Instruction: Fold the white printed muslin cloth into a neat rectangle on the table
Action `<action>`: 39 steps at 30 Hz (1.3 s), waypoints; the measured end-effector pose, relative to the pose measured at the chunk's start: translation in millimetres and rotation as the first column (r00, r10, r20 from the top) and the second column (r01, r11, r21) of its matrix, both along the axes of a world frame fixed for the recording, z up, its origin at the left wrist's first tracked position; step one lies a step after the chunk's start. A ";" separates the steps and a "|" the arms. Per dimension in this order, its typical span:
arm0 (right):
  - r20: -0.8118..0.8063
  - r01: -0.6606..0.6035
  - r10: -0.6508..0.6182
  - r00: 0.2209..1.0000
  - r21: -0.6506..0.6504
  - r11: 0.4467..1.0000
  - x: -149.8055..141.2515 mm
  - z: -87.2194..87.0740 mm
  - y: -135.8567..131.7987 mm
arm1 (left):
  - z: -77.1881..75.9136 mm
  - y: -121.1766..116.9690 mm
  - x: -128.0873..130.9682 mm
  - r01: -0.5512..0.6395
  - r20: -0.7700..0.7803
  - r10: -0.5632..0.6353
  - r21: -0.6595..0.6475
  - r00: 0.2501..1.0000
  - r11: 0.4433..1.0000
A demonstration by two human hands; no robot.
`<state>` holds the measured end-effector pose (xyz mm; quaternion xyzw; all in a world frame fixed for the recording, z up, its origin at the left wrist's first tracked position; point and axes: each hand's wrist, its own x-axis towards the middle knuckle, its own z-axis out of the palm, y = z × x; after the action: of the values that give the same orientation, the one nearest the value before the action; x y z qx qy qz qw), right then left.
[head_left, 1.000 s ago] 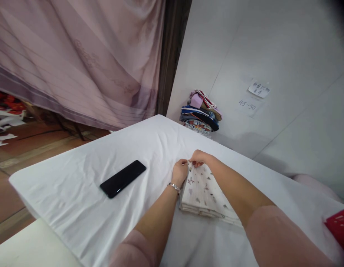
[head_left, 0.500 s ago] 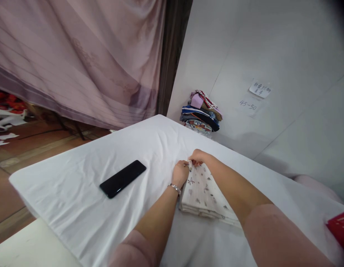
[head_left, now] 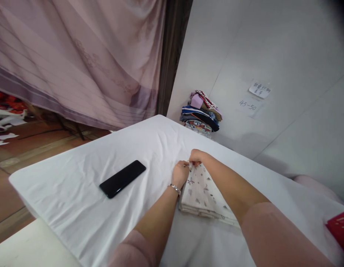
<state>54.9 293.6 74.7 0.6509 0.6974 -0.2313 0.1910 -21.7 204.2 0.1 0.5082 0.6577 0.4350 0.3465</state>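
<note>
A folded white cloth [head_left: 201,196] with small leaf and flower prints lies in several layers on the white-covered table [head_left: 124,215]. At its far left corner my left hand [head_left: 180,173], a silver bracelet on the wrist, pinches the edge of the fabric. Right beside it, my right hand [head_left: 196,156] grips the same corner with its fingers curled under. My right forearm crosses above the cloth and hides its right part. The fingertips of both hands almost meet.
To the left on the table rests a black smartphone [head_left: 123,178]. A stack of folded clothes [head_left: 201,113] stands against the grey wall beyond the far edge. A red object [head_left: 340,230] sits at the right edge. A pink curtain [head_left: 85,55] hangs behind.
My right hand has shifted very slightly left at the cloth's corner. Otherwise the cloth, my left hand and the phone look the same.
</note>
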 end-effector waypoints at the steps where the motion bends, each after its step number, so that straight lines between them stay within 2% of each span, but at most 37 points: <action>1: 0.021 -0.017 0.017 1.000 0.011 1.000 -1.6 0.7 -1.2 | -0.3 0.0 0.1 -0.001 0.005 0.001 0.003 1.000 1.000; 12: 0.164 -0.157 0.126 0.978 0.190 0.969 -6.9 7.3 -4.0 | 2.3 2.3 -1.1 -0.028 0.144 0.027 0.005 0.989 1.000; 21: 0.152 -0.175 0.134 0.979 0.298 0.938 -5.5 6.9 -8.9 | 3.4 5.4 -6.5 -0.054 0.219 0.060 -0.033 0.974 0.998; 26: 0.071 -0.123 0.105 0.992 0.330 0.936 -3.1 5.3 -10.8 | -7.2 15.9 -10.0 -0.034 0.298 0.069 -0.121 0.952 0.992; 30: -0.063 -0.077 0.104 0.993 0.333 0.940 0.6 -0.4 -15.4 | -12.3 19.8 -9.1 0.005 0.340 0.052 -0.166 0.939 0.986; 35: -0.323 0.018 0.096 0.941 0.331 0.943 24.5 -15.0 -28.1 | -7.3 18.3 -9.4 0.034 0.397 0.050 -0.203 0.916 0.979; 39: -0.431 0.108 0.101 0.897 0.434 0.894 46.0 -30.0 -43.3 | -0.8 15.5 -10.8 0.021 0.450 0.078 -0.210 0.890 0.978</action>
<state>100.9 250.3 44.6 0.6085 0.7554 -0.2068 -0.1278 -32.5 219.8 -0.6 0.3430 0.6073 0.4757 0.5359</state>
